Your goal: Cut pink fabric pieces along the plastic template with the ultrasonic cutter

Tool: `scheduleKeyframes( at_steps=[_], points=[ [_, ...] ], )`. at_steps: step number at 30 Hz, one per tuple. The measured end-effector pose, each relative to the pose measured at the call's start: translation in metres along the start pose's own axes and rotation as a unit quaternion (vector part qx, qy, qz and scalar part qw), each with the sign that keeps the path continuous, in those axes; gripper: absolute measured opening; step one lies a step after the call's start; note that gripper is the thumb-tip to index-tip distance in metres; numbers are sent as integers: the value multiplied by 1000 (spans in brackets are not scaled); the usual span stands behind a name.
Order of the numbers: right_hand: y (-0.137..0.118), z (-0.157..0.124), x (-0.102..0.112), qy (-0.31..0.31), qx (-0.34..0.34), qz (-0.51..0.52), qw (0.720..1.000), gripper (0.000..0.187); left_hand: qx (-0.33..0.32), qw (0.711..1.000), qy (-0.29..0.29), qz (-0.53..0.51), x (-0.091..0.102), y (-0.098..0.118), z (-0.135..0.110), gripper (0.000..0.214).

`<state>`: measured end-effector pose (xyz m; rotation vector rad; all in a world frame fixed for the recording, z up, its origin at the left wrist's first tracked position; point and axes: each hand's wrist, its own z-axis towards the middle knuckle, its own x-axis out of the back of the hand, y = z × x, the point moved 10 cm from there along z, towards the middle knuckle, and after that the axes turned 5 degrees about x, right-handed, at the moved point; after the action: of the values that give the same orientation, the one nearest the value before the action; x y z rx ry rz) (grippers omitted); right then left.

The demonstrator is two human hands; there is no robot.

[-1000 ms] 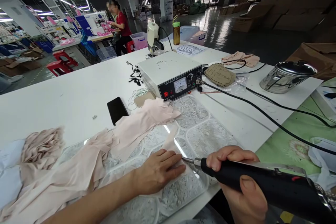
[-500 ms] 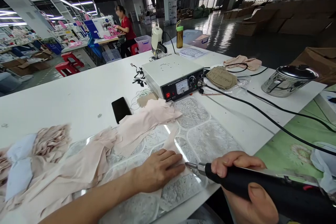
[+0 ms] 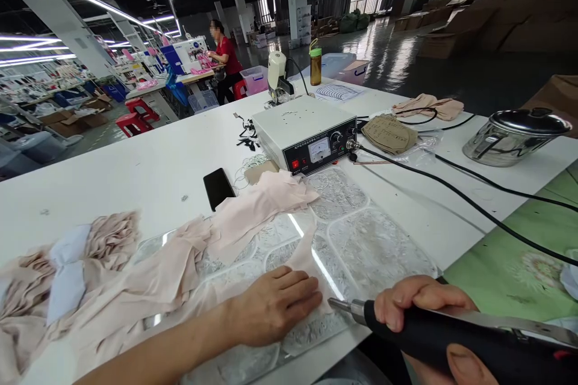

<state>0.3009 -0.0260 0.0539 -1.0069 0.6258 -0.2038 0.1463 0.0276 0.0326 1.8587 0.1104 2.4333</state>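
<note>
My left hand [image 3: 273, 304] lies flat, fingers stretched out, pressing a strip of pale pink fabric [image 3: 303, 258] onto a clear patterned plate [image 3: 374, 246] near the table's front edge. My right hand [image 3: 424, 313] is wrapped round a black handheld cutter [image 3: 451, 340]. Its metal tip [image 3: 343, 305] points left and sits just right of my left fingertips, close above the plate. A black cable [image 3: 451, 192] runs from the tool toward a white control box [image 3: 309, 129] with a dial and red buttons.
More pink fabric pieces [image 3: 149, 277] are heaped to the left. A black phone [image 3: 218, 187], a steel pot [image 3: 515, 135], a bottle [image 3: 315, 63] and a brown cup-shaped piece [image 3: 388, 132] stand on the white table [image 3: 135, 162]. A person in red [image 3: 228, 57] sits far back.
The view has tilted up and shifted left a little. My right hand and the cutter sit lower in view, with the tip slightly farther from my left fingers. My left hand stays flat on the fabric.
</note>
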Motion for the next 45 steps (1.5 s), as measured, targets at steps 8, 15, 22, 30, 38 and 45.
scheduleKeyframes(
  at_steps=[8, 15, 22, 30, 38, 45],
  points=[
    [0, 2, -3, -1, -9, -3, 1000, 16, -9, 1000, -15, 0, -6, -13, 7, 28],
    [0, 0, -2, 19, -28, -9, 999, 16, -4, 1000, -16, 1, -7, -13, 5, 27],
    [3, -1, 0, 32, -42, -11, 999, 16, 1, 999, -31, -11, -13, -17, 5, 26],
    [6, 0, 0, 13, -39, 3, 999, 16, 8, 1000, -28, -4, -12, -18, 4, 25],
    [-2, 8, -5, 45, 17, -22, 999, 19, 7, 1000, -17, -6, -11, -18, 4, 25],
    [7, 16, -15, 13, 37, 11, 999, 18, 1, 1000, -26, -2, -10, -17, 5, 25]
  ],
)
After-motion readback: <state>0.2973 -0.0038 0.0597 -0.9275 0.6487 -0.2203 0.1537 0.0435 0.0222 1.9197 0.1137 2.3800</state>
